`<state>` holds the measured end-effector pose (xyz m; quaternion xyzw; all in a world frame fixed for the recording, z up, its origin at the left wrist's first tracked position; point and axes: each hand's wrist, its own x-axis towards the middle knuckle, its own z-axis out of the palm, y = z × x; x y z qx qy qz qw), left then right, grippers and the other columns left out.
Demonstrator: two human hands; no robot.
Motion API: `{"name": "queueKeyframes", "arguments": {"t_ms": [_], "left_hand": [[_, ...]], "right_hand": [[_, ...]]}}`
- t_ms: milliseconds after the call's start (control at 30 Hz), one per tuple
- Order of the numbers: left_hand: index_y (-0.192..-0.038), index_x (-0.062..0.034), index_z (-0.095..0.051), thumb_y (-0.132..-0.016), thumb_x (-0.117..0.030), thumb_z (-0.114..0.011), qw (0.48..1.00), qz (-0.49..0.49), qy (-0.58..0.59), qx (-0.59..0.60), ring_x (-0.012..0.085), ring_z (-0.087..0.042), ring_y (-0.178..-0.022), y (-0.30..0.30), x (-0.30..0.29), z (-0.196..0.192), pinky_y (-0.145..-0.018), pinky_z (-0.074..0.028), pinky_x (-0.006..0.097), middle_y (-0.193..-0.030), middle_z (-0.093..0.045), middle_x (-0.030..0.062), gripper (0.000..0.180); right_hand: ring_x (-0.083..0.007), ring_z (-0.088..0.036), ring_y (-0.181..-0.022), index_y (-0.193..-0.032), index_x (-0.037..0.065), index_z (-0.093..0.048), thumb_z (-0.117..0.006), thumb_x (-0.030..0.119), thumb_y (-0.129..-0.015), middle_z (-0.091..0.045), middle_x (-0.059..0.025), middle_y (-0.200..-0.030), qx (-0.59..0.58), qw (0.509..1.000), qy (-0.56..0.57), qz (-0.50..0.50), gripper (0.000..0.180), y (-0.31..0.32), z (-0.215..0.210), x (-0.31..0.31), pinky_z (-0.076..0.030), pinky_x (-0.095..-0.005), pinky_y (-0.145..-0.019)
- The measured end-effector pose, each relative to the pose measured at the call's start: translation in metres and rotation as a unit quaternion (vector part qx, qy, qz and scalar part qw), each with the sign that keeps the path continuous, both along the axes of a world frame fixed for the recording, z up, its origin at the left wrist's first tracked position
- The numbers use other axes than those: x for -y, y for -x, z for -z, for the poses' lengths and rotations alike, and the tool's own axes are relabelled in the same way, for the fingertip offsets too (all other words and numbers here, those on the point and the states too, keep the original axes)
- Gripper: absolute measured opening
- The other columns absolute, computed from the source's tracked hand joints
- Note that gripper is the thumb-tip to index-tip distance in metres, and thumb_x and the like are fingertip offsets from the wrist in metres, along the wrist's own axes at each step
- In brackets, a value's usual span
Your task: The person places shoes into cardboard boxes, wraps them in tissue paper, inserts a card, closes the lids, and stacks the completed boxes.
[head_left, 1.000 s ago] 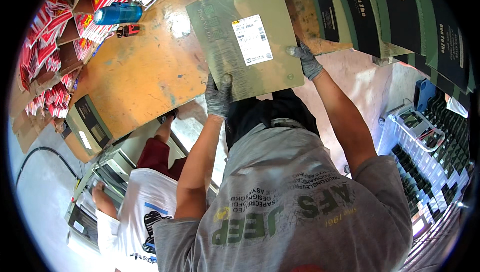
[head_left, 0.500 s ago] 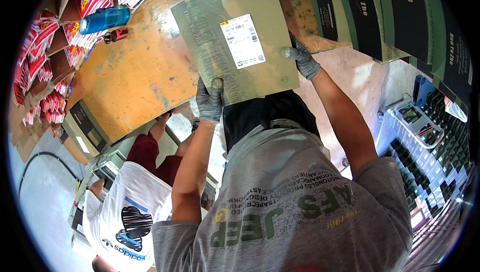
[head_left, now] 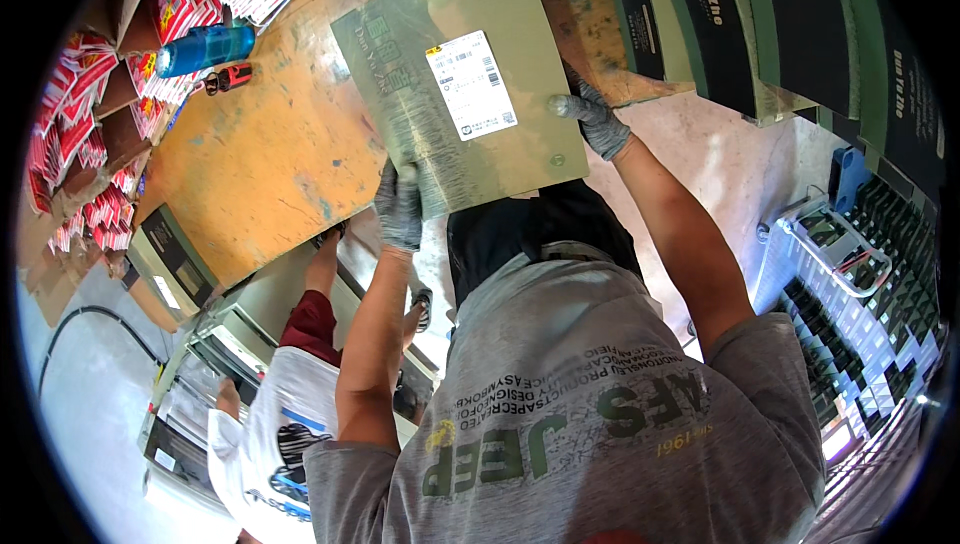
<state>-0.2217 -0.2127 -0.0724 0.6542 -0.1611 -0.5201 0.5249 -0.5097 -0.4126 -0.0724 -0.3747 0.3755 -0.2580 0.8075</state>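
A flat cardboard box (head_left: 470, 94) lies on the wooden table (head_left: 270, 154), with a shipping label (head_left: 470, 84) on its upper face. The left hand (head_left: 400, 209) grips the box at its near left corner, and the right hand (head_left: 592, 119) touches its right edge. To the left of the box on the table lie a bottle (head_left: 205, 49) and, just beside it, a small tool (head_left: 228, 79). Further left, along the table's edge, stand open cartons of packets (head_left: 85, 114). To the right of the box, a stack of flat boxes (head_left: 780, 24) leans over the table's corner. A wire basket (head_left: 850, 274) stands on the floor at the far right. Another person (head_left: 290, 404) is below the table's near edge, to the left.
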Motion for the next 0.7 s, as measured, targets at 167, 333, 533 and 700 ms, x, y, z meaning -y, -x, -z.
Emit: {"name": "queueKeyframes", "arguments": {"t_ms": [167,333,533,700], "left_hand": [[-0.153,0.0,-0.033,-0.086,-0.016,-0.071,0.981,0.161,0.049,0.101,0.0226,-0.048,-0.133,-0.036,-0.005,-0.01,-0.113,-0.035,0.037,-0.15,-0.046,0.0135,0.079],[-0.16,-0.0087,0.003,-0.075,-0.017,-0.078,0.625,0.46,0.239,0.583,0.043,-0.028,-0.147,-0.061,0.058,-0.104,-0.119,-0.02,0.06,-0.164,-0.016,0.0227,0.118],[-0.159,-0.0302,-0.011,-0.074,-0.042,-0.081,0.49,0.43,0.376,0.659,0.0474,-0.041,-0.137,-0.089,0.076,-0.191,-0.114,-0.023,0.067,-0.153,-0.035,0.0225,0.111],[-0.146,-0.0318,-0.04,-0.063,-0.045,-0.087,0.49,0.454,0.385,0.637,0.0449,-0.053,-0.123,-0.051,0.087,-0.287,-0.105,-0.037,0.063,-0.141,-0.049,0.0191,0.095]], "right_hand": [[-0.0203,-0.048,-0.13,-0.151,0.004,-0.04,-0.08,0.032,-0.074,-0.052,-0.0092,-0.144,0.013,1.0,0.016,0.015,0.091,-0.001,-0.013,-0.002,-0.04,-0.0347,-0.109],[-0.0236,-0.06,-0.119,-0.146,0.002,-0.045,-0.074,0.033,-0.079,-0.06,-0.0151,-0.133,0.1,0.985,-0.113,-0.087,0.08,0.014,-0.02,0.012,-0.051,-0.0362,-0.1],[-0.0244,-0.066,-0.109,-0.144,0.002,-0.048,-0.065,0.035,-0.088,-0.063,-0.0153,-0.129,0.216,0.936,-0.23,-0.155,0.067,0.0,-0.072,0.038,-0.055,-0.035,-0.094],[-0.0246,-0.053,-0.126,-0.151,0.005,-0.039,-0.045,0.037,-0.102,-0.051,-0.0103,-0.145,0.181,0.973,-0.133,-0.054,0.058,-0.006,-0.036,0.049,-0.043,-0.0375,-0.108]]}}
